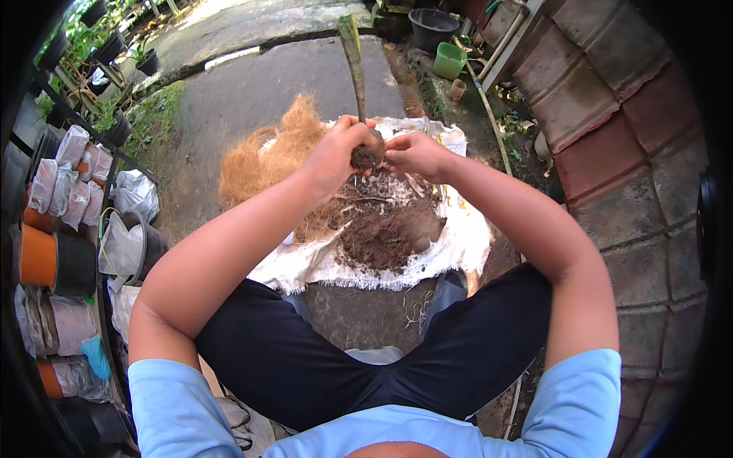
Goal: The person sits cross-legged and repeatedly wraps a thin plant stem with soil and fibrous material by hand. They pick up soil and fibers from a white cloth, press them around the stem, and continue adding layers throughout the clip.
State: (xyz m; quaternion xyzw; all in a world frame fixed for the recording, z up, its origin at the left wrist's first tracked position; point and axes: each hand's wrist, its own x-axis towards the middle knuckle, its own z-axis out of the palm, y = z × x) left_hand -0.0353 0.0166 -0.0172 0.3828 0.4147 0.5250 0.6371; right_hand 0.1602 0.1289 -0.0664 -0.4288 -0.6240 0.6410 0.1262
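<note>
My left hand (350, 142) grips a plant by its dark, rounded root ball (368, 156). A long green-brown leaf or stem (356, 63) rises from it, away from me. My right hand (413, 153) is at the root ball's right side, its fingertips bent together; whether they pinch something there is too small to tell. Below both hands a heap of dark brown soil (389, 235) lies on a white woven sack (464, 229) with a frayed edge. Tan coconut-like fibre (269, 160) is piled at the sack's left, beside my left forearm.
Along the left, a rack holds wrapped bundles (69, 177), an orange-and-black pot (57, 260) and potted plants (117, 126). A grey bucket (150, 246) stands beside it. At the back right are a black basin (433, 28) and a green container (449, 60). Roof tiles (607, 149) line the right.
</note>
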